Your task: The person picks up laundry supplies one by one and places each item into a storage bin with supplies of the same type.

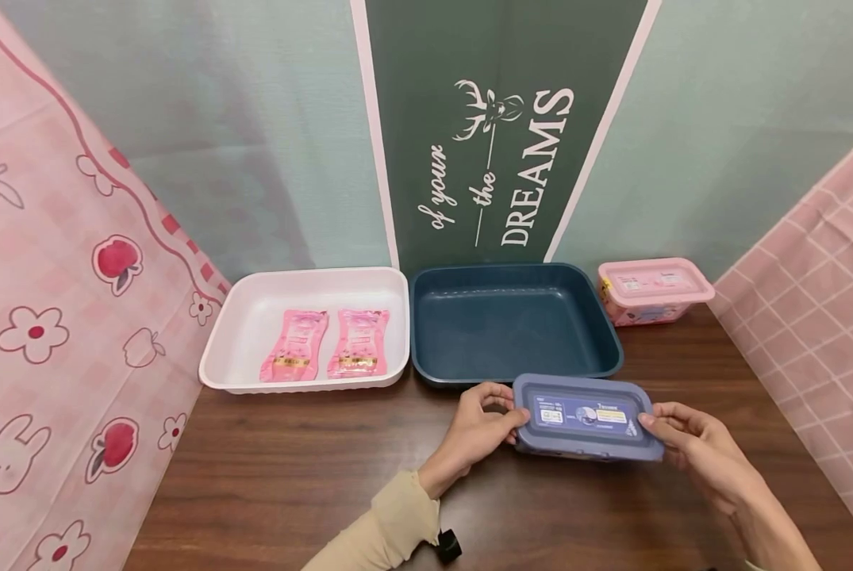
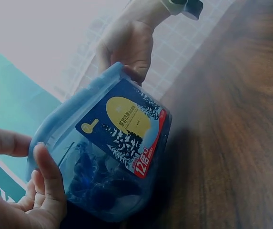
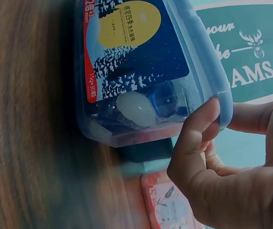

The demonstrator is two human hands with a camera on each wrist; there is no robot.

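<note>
A laundry pod box [image 1: 585, 419] with a blue-violet lid is held by both hands in front of the dark blue tray [image 1: 426, 373]. My left hand [image 1: 478, 428] grips its left end, thumb on top of the lid rim. At the opposite end my right hand [image 1: 705, 452] pinches the rim, its thumb also on the lid. The left wrist view shows the box's clear wall and its label [image 2: 126, 124] with snowy trees and a yellow disc. Blue and white pods [image 3: 137, 109] show through the wall in the right wrist view.
A white tray [image 1: 219, 349] at the left holds two pink pouches, one of them a pouch [image 1: 359, 342] with a gold band. Right of the dark blue tray stands a pink lidded box [image 1: 655, 292]. Patterned cloth walls close off the wooden table [image 1: 312, 468] at the back and sides.
</note>
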